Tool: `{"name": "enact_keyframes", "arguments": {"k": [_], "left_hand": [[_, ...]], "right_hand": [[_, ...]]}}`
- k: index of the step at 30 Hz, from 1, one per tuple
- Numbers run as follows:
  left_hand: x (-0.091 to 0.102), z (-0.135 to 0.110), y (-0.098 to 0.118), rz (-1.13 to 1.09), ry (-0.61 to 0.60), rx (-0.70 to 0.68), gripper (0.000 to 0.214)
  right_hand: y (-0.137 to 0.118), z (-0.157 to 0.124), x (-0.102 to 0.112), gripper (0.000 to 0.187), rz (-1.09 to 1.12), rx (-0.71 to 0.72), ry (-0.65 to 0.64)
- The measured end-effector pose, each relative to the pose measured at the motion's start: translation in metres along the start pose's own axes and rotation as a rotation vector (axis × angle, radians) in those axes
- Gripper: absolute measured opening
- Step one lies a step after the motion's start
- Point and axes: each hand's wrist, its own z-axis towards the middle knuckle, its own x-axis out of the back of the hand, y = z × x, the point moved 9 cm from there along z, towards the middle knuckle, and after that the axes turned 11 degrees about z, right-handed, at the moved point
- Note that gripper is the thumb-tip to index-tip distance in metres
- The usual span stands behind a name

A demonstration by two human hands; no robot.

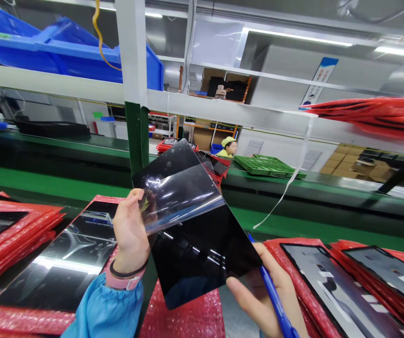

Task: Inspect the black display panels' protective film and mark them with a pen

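A black glossy screen panel is held up at a tilt between my two hands. My left hand pinches a clear protective film at the panel's left edge. The film is peeled back from the lower part and curls over the upper part. My right hand grips the panel's lower right corner, thumb in front. A blue pen is tucked between the fingers of that hand. Below the panel lies a pink bubble-wrap bag.
At left, another black panel lies on pink bubble wrap, beside stacked red bags. More panels rest on red bags at right. Behind are a green crate, a white strip hanging down, blue bins and a person.
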Motion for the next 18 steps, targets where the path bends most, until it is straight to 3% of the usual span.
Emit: {"name": "enact_keyframes", "arguments": {"k": [8, 12, 14, 18], "left_hand": [[-0.006, 0.0, 0.018, 0.04, -0.083, -0.109, 0.017], [-0.011, -0.002, 0.025, 0.092, -0.142, -0.128, 0.021], [-0.013, -0.002, 0.023, 0.104, -0.16, -0.097, 0.018], [-0.016, -0.002, 0.015, 0.134, -0.197, -0.021, 0.017]], "right_hand": [[-0.005, -0.007, 0.025, 0.028, -0.106, 0.018, 0.034], [0.001, -0.003, 0.018, 0.042, -0.169, -0.021, -0.067], [0.005, 0.0, 0.017, 0.045, -0.162, -0.041, -0.056], [0.013, 0.005, 0.01, 0.048, -0.002, -0.124, -0.048]]}}
